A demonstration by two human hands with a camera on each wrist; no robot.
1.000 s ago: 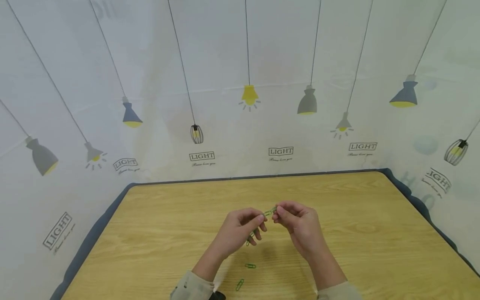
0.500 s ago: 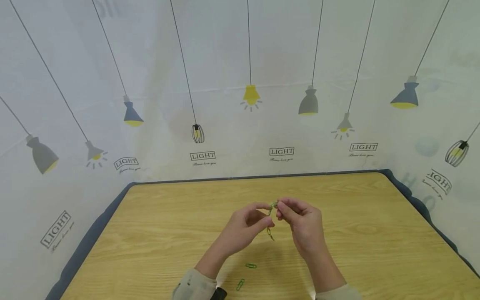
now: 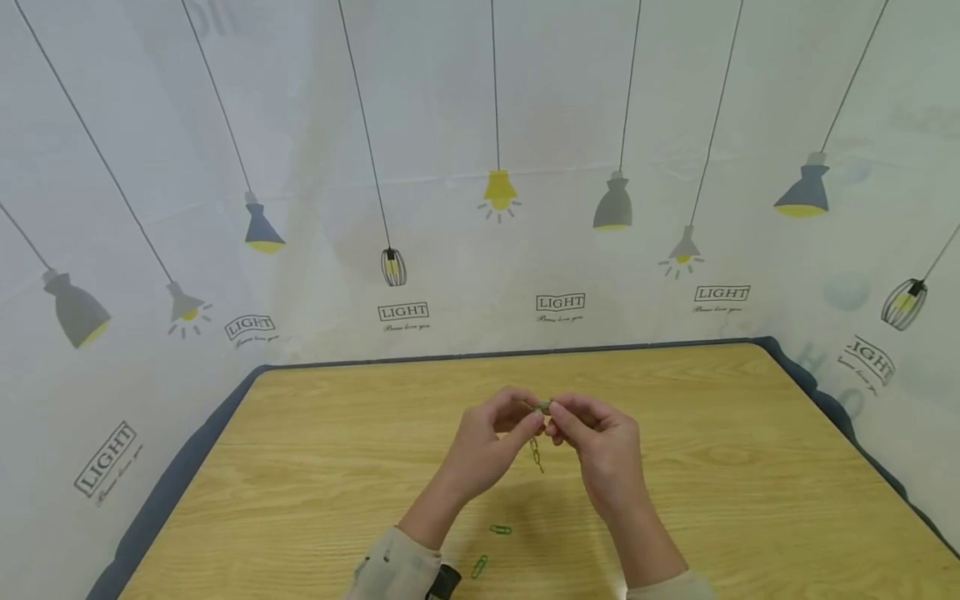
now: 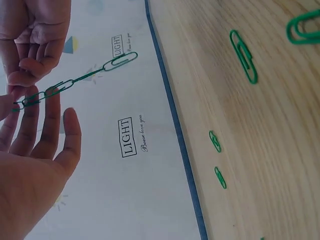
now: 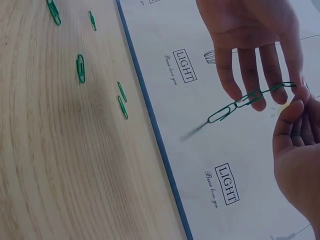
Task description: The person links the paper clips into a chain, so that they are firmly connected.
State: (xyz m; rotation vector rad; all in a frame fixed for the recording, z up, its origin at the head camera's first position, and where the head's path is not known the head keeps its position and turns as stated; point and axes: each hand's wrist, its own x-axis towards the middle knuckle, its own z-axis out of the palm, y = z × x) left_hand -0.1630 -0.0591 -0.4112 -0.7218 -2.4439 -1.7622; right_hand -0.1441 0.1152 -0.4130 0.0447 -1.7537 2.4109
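A chain of linked green paper clips (image 3: 536,454) hangs below my left hand (image 3: 480,446), whose thumb and index finger pinch it near its upper end. My right hand (image 3: 603,450) meets the left fingertips and pinches a green clip at that same end, its other fingers curled. In the left wrist view the paper clip chain (image 4: 62,89) slants across the spread fingers of my left hand (image 4: 40,170). The right wrist view has the chain's free end blurred, with my right hand (image 5: 305,135) at the other end. Fingertips partly hide the join between the clips.
Two loose green paper clips, one (image 3: 500,529) and another (image 3: 479,567), lie on the wooden table (image 3: 337,467) below the hands. Several more loose clips (image 4: 243,57) show in the wrist views. A wall sheet (image 3: 450,100) printed with lamps surrounds the table.
The left hand has risen and drawn in against the right fingertips, and its fingers have closed on the upper end of the chain. The chain now hangs below the hands.
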